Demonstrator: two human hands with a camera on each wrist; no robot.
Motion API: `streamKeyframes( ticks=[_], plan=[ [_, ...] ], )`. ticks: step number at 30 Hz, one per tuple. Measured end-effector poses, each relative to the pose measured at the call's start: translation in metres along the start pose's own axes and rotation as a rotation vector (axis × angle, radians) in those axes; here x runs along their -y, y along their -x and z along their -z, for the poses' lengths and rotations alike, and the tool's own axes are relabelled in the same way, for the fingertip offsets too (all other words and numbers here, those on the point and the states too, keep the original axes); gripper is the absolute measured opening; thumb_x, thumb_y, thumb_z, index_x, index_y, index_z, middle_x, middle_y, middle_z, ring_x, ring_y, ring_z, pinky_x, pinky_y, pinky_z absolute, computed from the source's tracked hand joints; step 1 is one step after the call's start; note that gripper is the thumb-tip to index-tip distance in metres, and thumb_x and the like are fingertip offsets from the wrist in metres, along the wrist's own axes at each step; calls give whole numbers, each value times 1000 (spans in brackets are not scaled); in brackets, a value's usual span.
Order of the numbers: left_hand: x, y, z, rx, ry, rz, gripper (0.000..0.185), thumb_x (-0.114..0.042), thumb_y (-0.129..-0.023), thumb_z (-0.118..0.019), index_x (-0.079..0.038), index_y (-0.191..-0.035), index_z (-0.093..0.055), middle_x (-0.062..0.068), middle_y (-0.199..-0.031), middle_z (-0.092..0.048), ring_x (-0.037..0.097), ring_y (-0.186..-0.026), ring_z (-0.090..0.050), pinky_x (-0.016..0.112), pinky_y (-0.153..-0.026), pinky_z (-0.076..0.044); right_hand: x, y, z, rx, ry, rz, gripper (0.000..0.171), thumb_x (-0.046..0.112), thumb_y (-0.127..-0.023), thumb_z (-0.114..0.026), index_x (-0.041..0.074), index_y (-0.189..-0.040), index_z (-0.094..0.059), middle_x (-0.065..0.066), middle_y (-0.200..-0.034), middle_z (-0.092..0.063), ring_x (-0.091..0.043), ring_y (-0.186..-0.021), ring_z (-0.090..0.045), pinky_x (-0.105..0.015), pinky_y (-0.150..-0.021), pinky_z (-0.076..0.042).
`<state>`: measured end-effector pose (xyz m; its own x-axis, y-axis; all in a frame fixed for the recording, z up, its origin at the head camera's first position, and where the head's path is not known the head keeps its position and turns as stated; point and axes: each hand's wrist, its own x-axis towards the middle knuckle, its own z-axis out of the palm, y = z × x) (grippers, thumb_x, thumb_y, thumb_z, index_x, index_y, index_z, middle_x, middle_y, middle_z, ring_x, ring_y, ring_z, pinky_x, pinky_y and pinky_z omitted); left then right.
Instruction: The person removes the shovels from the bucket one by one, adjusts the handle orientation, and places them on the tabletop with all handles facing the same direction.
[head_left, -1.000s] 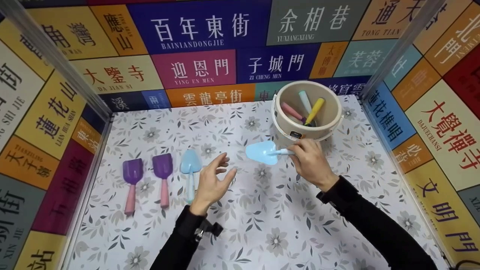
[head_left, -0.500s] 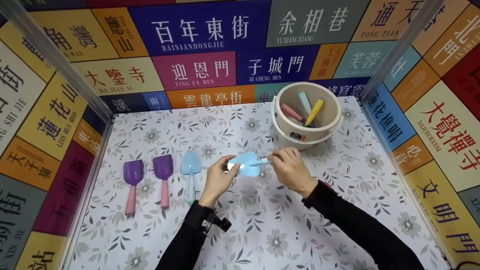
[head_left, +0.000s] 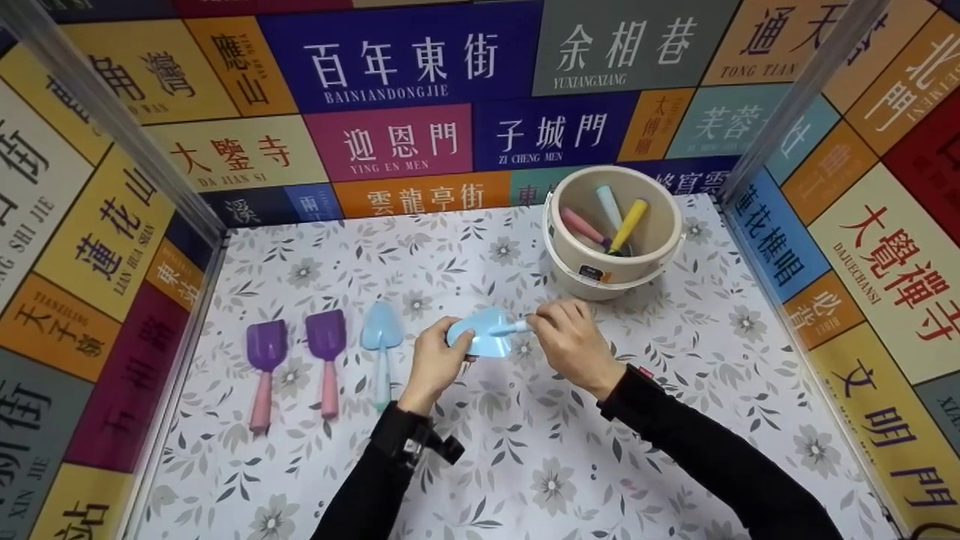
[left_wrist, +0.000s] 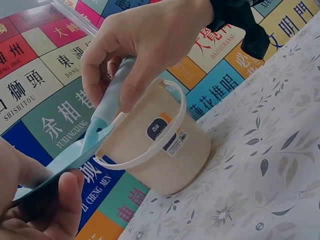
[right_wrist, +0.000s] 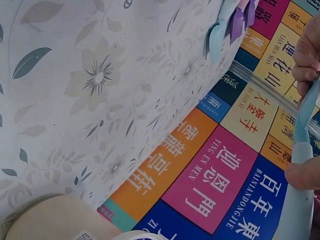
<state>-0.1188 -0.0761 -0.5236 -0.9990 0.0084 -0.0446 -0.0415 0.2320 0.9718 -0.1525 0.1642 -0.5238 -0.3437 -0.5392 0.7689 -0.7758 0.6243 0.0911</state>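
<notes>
A light blue hand trowel [head_left: 491, 334] is held between both hands above the table. My left hand [head_left: 437, 358] pinches the tip of its blade, thumb on top and fingers beneath, as the left wrist view shows. My right hand [head_left: 574, 346] grips the pale handle [left_wrist: 114, 95]. On the left lie two purple scoops, the outer scoop [head_left: 266, 346] and the inner scoop [head_left: 325, 335], both with pink handles. Beside them lies a second light blue trowel [head_left: 382, 328], its handle towards me.
A beige bucket [head_left: 570, 279] with a white bail handle stands at the back right. Inside it are a pink handle [head_left: 585, 225], a pale blue handle [head_left: 609, 204] and a yellow handle [head_left: 630, 223]. Sign-printed panels [head_left: 405, 56] enclose the flowered table [head_left: 480, 465].
My right hand has brought the trowel leftward and towards me, away from the bucket. My left hand, free at first, has taken hold of the blade.
</notes>
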Motion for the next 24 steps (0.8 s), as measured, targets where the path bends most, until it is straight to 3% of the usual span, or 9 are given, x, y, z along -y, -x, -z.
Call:
streamKeyframes(
  ticks=[3,6,9,13,19,24],
  plan=[
    [-3,2,4,-22,-51,-48,22,-10,-104,-62,3,-120,-70,21,-97,-75,23,-69,-73,22,-61,-56,-2,-3,6,50,-33,-21,9,3,-87,-73,5,-96,-72,-11,-93,-67,-29,-86,-63,-40,-76,-48],
    [-7,3,11,-74,-132,-158,20,-10,-103,-64,0,-118,-72,19,-94,-76,27,-70,-74,25,-63,-56,-6,-5,18,134,-116,-80,25,6,-80,-83,5,-103,-71,-13,-100,-68,-31,-92,-63,-43,-78,-50],
    [-11,3,20,-141,-244,-337,16,-9,-102,-66,-1,-113,-74,18,-91,-77,28,-69,-72,31,-64,-56,-12,-6,31,208,-222,-170,39,9,-77,-89,3,-110,-70,-16,-106,-68,-34,-96,-64,-47,-83,-52],
    [-14,2,32,-205,-352,-590,9,-3,-98,-70,-1,-105,-75,16,-94,-79,28,-74,-74,39,-67,-60,-19,-1,41,316,-389,-283,43,11,-82,-87,-2,-117,-67,-18,-112,-68,-35,-101,-66,-51,-89,-56],
    [-17,1,41,-199,-400,-831,13,6,-89,-75,-1,-100,-76,13,-93,-79,26,-80,-76,37,-70,-63,-21,9,42,547,-657,-468,43,13,-91,-81,-5,-126,-63,-21,-119,-69,-37,-108,-68,-49,-93,-59],
    [-17,1,40,-194,-433,-949,17,8,-85,-77,-1,-99,-76,11,-91,-78,26,-83,-76,35,-76,-63,-16,15,34,624,-788,-551,41,15,-93,-79,-5,-126,-63,-20,-117,-72,-36,-106,-69,-45,-92,-60]
  ],
)
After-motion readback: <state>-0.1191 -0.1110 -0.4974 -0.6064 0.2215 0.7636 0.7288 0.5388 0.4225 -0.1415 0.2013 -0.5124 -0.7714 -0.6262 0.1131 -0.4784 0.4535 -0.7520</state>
